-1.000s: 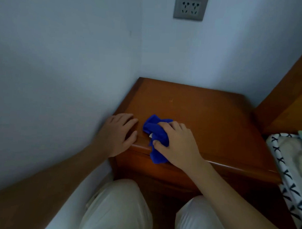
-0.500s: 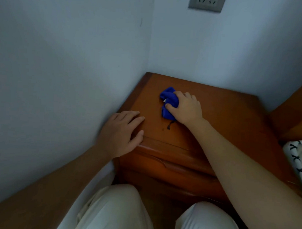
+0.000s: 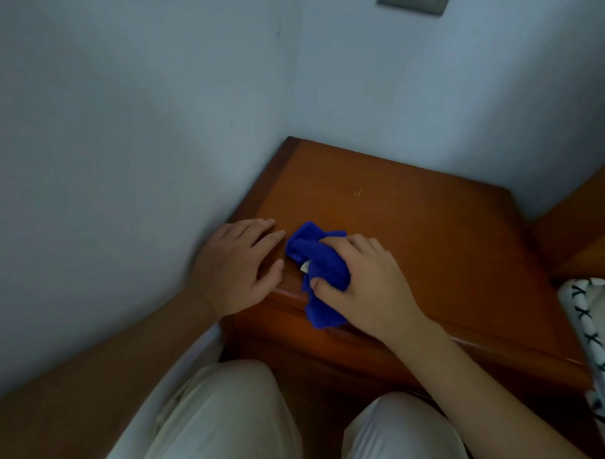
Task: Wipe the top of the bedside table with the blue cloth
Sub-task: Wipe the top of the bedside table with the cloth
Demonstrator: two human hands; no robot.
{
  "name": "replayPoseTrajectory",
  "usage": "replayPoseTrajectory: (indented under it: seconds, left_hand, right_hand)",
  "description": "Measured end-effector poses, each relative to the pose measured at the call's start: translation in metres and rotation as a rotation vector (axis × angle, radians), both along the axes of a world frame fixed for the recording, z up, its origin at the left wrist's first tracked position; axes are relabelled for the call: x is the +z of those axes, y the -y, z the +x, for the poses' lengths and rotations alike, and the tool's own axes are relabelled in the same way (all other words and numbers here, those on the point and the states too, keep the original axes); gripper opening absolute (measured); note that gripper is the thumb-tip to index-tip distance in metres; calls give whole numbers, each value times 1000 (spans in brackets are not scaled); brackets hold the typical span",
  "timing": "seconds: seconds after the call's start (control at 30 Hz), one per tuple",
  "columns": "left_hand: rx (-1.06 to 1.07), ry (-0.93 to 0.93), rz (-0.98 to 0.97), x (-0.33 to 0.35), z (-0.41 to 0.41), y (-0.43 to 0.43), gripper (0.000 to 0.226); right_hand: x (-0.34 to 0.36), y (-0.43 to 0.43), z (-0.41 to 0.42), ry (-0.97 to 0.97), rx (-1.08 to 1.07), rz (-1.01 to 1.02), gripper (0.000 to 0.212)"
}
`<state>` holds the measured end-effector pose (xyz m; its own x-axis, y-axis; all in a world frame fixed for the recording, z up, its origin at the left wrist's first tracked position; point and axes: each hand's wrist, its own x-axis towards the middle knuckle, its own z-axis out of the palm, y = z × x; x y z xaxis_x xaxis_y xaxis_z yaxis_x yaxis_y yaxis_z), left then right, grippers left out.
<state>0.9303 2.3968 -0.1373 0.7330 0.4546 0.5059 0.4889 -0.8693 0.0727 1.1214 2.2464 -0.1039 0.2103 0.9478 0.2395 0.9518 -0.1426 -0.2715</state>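
Since half a second ago the right hand (image 3: pixel 367 286) has drawn the blue cloth (image 3: pixel 322 274) back from deep on the table (image 3: pixel 431 227) to its near edge, and it now sits just beside the left hand (image 3: pixel 238 265).

The right fingers (image 3: pixel 362 243) are closed over the bunched cloth, thumb pinching its near side. A tail of cloth hangs below them, over the table's front lip. The left fingers (image 3: pixel 260 229) lie flat and spread on the wood, holding nothing, close to the cloth's left fold.

I judge the main risk to be that hanging tail: if the next stroke starts from here, the loose part may drag along the front edge rather than the top, or the wad may slip out of the grip. The braced left hand also covers a patch that could go unwiped.

Beyond the fingers the polished brown top is bare, with a faint pale mark farther back. Pale walls (image 3: pixel 126 120) meet at the corner past it; a wall socket (image 3: pixel 412 1) sits high above. A patterned bed edge (image 3: pixel 589 325) lies to the right.
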Motion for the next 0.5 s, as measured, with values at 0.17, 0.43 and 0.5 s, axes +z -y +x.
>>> replayPoseTrajectory:
  seconds: [0.17, 0.43, 0.5]
  left_hand:
    - [14, -16, -6, -1, -1, 0, 49]
    - [24, -60, -33, 3, -2, 3, 51]
    - [28, -68, -36, 5, -2, 3, 50]
  right_hand:
    - [3, -63, 40, 5, -140, 1, 59]
    - [1, -92, 46, 32, -205, -20, 61]
    - [0, -73, 32, 29, -151, -6, 60]
